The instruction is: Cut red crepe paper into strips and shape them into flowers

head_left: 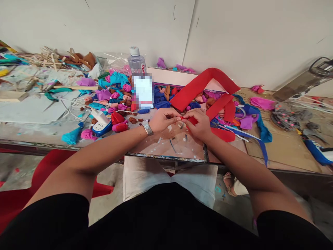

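My left hand [164, 119], with a metal-banded watch [147, 127] on its wrist, pinches the end of a red crepe paper strip [220, 108]. Thumb and fingers of my right hand [198, 124] are closed on the same paper, so the fingertips of both hands nearly meet. Only a small bit of red shows between them. From my right hand the strip runs off to the right and folds over the pile behind. Small rolled paper flowers [126, 87] in pink, purple and brown lie beyond my hands, among blue crumpled paper [161, 98].
A clear bottle [137, 64] stands behind a lit phone [143, 92]. Left are a blue-and-white power strip [102, 126], green-handled pliers [52, 96] and wooden sticks [50, 59]. Cardboard [278, 139] and a tape dispenser-like blue object [317, 151] lie right. Someone's sandalled foot [229, 183] shows below.
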{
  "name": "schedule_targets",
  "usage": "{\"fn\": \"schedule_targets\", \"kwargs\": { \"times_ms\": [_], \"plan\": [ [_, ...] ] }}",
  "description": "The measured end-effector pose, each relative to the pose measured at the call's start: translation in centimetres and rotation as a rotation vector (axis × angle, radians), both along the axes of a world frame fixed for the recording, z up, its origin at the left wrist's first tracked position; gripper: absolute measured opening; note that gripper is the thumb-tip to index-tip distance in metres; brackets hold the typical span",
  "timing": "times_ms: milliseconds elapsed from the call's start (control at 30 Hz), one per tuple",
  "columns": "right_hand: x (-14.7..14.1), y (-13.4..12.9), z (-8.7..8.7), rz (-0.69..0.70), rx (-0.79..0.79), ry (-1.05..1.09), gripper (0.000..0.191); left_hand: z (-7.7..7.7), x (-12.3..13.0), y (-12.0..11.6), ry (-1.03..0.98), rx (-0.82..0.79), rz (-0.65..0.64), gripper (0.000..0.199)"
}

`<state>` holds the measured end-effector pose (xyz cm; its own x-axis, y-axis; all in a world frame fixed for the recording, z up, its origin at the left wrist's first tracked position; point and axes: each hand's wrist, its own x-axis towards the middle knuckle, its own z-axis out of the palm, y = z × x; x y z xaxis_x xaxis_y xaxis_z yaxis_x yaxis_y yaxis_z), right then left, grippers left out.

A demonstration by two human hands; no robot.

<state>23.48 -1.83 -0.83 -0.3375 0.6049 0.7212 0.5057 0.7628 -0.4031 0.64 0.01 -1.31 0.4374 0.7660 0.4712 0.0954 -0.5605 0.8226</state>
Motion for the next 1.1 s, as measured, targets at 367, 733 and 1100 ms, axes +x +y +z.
{"fn": "schedule_targets", "kwargs": {
  "times_ms": [367, 733, 1100],
  "plan": [
    [0.05, 0.01, 0.08, -0.008, 0.000, 0.004, 0.031, 0.25, -0.09, -0.25, 0.084, 0.123, -0.040, 0.038],
    [-0.02, 0.09, 0.07, 0.033, 0.019, 0.048, 0.032, -0.22, 0.07, 0.04, -0.019, 0.026, -0.126, 0.034],
    [-0.18, -0.48, 0.54, 0.006, 0.018, 0.040, 0.023, 0.01, -0.02, 0.19, -0.015, 0.048, -0.075, 0.038]
  ]
}}
